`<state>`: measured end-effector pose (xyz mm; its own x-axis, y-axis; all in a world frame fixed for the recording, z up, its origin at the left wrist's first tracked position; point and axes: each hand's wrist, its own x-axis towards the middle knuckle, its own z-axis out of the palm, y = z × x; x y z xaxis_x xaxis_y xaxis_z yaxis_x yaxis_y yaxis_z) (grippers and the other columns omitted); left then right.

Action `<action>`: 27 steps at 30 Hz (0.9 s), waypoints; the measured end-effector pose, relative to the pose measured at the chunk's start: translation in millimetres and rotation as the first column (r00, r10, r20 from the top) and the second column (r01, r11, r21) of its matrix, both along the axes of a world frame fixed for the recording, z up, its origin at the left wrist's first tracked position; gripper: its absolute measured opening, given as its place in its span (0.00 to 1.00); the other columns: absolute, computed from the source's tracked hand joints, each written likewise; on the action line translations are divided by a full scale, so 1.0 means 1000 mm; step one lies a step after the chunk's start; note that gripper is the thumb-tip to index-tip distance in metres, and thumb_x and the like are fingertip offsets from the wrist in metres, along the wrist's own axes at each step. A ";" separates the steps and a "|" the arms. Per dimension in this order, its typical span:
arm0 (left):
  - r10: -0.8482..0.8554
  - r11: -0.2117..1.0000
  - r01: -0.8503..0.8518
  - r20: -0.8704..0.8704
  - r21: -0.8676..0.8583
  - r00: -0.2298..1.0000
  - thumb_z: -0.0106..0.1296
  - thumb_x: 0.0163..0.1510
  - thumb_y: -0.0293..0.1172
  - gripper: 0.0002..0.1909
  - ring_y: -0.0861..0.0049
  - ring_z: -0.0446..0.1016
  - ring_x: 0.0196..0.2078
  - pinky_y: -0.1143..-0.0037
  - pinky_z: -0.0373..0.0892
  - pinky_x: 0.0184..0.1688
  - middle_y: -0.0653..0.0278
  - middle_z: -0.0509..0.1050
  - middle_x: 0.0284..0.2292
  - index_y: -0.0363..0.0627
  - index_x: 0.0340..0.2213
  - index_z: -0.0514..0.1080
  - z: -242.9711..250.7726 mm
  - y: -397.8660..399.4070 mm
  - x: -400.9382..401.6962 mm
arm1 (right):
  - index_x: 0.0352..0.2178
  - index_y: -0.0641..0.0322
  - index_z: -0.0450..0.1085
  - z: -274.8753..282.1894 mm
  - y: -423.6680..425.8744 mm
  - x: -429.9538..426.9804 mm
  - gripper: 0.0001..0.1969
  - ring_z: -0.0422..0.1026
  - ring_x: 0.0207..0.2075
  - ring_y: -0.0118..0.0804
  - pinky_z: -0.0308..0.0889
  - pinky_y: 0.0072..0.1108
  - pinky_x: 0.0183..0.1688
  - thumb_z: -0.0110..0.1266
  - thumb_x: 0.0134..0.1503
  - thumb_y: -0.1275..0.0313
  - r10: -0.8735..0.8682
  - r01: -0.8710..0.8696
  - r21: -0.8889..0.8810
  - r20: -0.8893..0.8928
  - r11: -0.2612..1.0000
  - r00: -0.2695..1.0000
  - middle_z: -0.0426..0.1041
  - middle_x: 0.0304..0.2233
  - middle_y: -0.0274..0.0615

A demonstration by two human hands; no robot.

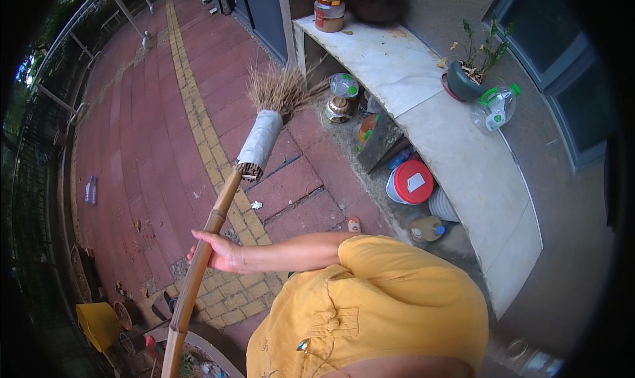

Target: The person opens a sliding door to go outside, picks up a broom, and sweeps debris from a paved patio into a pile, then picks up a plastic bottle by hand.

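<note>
My right hand (218,251) grips the bamboo handle (211,229) of a twig broom, palm up, with the thumb over the far side. White wrapping (260,137) binds the broom head, and its dry twig bristles (278,88) fan out beside the stone ledge. Whether the bristles touch the ground I cannot tell. The handle runs out of view at the bottom left. My left hand is out of view. Beneath the broom lies red paving (292,184) with a yellow brick strip (186,93). A crumpled white scrap (256,205) rests on the paving near the handle.
To the right runs a white stone ledge (441,130) bearing a jar (329,13), a potted plant (464,80) and a plastic jug (496,107). Under it sit a red-lidded bucket (414,182) and several bottles. A clear bottle (91,189) stands out at left, above a yellow pot (96,326).
</note>
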<state>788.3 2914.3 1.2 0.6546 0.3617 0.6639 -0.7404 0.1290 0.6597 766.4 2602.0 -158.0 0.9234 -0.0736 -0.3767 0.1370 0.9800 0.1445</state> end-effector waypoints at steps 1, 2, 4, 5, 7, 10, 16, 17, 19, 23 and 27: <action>0.032 0.999 -0.034 -0.094 -0.011 0.995 0.47 0.34 0.36 0.08 0.78 0.61 0.15 0.79 0.56 0.18 0.67 0.61 0.13 0.46 0.16 0.62 -0.019 0.004 0.003 | 0.28 0.61 0.55 0.006 0.003 -0.002 0.16 0.67 0.25 0.38 0.66 0.32 0.33 0.54 0.44 0.67 0.005 -0.002 -0.084 0.039 0.996 0.999 0.63 0.20 0.41; 0.053 0.998 -0.060 -0.200 -0.027 0.978 0.47 0.35 0.36 0.08 0.78 0.61 0.15 0.79 0.56 0.18 0.67 0.61 0.13 0.47 0.16 0.62 -0.044 0.007 0.008 | 0.28 0.61 0.55 0.007 0.003 -0.007 0.16 0.67 0.25 0.38 0.66 0.32 0.33 0.54 0.44 0.67 -0.016 0.019 -0.098 0.035 0.995 0.999 0.63 0.20 0.41; 0.074 0.993 -0.106 -0.417 -0.054 0.906 0.47 0.35 0.38 0.09 0.79 0.60 0.15 0.79 0.55 0.18 0.67 0.61 0.14 0.47 0.16 0.62 -0.089 0.009 0.012 | 0.27 0.59 0.57 0.011 -0.001 -0.024 0.14 0.68 0.23 0.36 0.66 0.29 0.31 0.55 0.43 0.70 0.018 -0.014 -0.288 0.010 0.958 1.000 0.65 0.18 0.40; 0.082 0.988 -0.137 -0.520 -0.069 0.850 0.47 0.35 0.38 0.09 0.79 0.60 0.15 0.79 0.55 0.19 0.67 0.61 0.14 0.48 0.16 0.61 -0.113 0.007 0.014 | 0.27 0.59 0.57 0.010 -0.006 -0.035 0.14 0.68 0.23 0.36 0.66 0.29 0.31 0.55 0.43 0.70 0.010 -0.007 -0.295 0.008 0.956 1.000 0.65 0.18 0.40; 0.048 0.979 -0.171 -0.694 -0.108 0.718 0.47 0.36 0.39 0.10 0.80 0.59 0.16 0.79 0.54 0.19 0.68 0.60 0.14 0.48 0.16 0.61 -0.167 0.003 0.015 | 0.26 0.58 0.57 0.002 -0.022 -0.062 0.13 0.69 0.25 0.35 0.65 0.26 0.33 0.55 0.43 0.71 -0.082 0.034 -0.474 -0.082 0.880 0.993 0.66 0.19 0.39; -0.066 0.960 -0.200 -0.852 -0.196 0.520 0.47 0.36 0.41 0.11 0.81 0.58 0.16 0.79 0.53 0.20 0.69 0.60 0.15 0.49 0.16 0.61 -0.256 -0.017 0.019 | 0.23 0.59 0.58 -0.017 -0.066 -0.097 0.09 0.69 0.23 0.33 0.66 0.26 0.31 0.53 0.43 0.73 -0.336 0.145 -0.617 -0.205 0.774 0.919 0.67 0.19 0.39; -0.299 0.954 0.057 -0.939 -0.294 0.169 0.48 0.37 0.47 0.15 0.83 0.58 0.13 0.80 0.52 0.17 0.72 0.59 0.11 0.55 0.12 0.58 -0.328 -0.156 -0.016 | 0.19 0.68 0.60 -0.069 -0.197 -0.183 0.06 0.66 0.14 0.33 0.65 0.22 0.19 0.50 0.43 0.77 -0.811 0.280 -0.838 -0.282 0.468 0.512 0.64 0.13 0.41; -0.318 0.947 0.088 -0.939 -0.309 0.130 0.47 0.37 0.47 0.15 0.83 0.57 0.12 0.80 0.51 0.16 0.73 0.58 0.10 0.55 0.12 0.57 -0.316 -0.186 -0.026 | 0.20 0.69 0.60 -0.076 -0.219 -0.198 0.06 0.66 0.13 0.32 0.65 0.21 0.17 0.50 0.43 0.78 -0.845 0.272 -0.854 -0.297 0.443 0.446 0.64 0.13 0.41; -0.403 0.875 0.231 -0.905 -0.425 -0.137 0.47 0.37 0.47 0.16 0.81 0.53 0.09 0.79 0.48 0.12 0.73 0.58 0.09 0.55 0.11 0.56 -0.349 -0.212 -0.022 | 0.21 0.69 0.59 -0.080 -0.263 -0.220 0.06 0.64 0.12 0.32 0.64 0.21 0.14 0.49 0.42 0.81 -0.903 0.241 -0.894 -0.300 0.378 0.306 0.62 0.13 0.40; -0.420 0.810 0.294 -0.852 -0.507 -0.312 0.46 0.38 0.47 0.15 0.81 0.50 0.07 0.80 0.46 0.10 0.72 0.57 0.09 0.54 0.12 0.56 -0.354 -0.267 -0.047 | 0.23 0.69 0.57 -0.117 -0.356 -0.265 0.09 0.61 0.10 0.31 0.61 0.22 0.11 0.47 0.38 0.84 -0.915 0.186 -0.896 -0.400 0.404 0.059 0.60 0.13 0.39; -0.302 0.893 0.304 -0.943 -0.332 -0.142 0.48 0.38 0.46 0.14 0.82 0.52 0.09 0.82 0.47 0.11 0.72 0.56 0.09 0.53 0.16 0.57 -0.318 -0.279 -0.044 | 0.16 0.67 0.58 -0.139 -0.363 -0.256 0.04 0.61 0.10 0.34 0.61 0.26 0.12 0.46 0.37 0.83 -0.850 0.405 -0.749 -0.488 0.524 0.196 0.59 0.11 0.40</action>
<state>744.1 2635.4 -316.4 0.6425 -0.0961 -0.7603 0.7657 0.1186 0.6321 510.6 2239.0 -297.5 -0.1848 -0.8045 -0.5645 0.5531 0.3897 -0.7364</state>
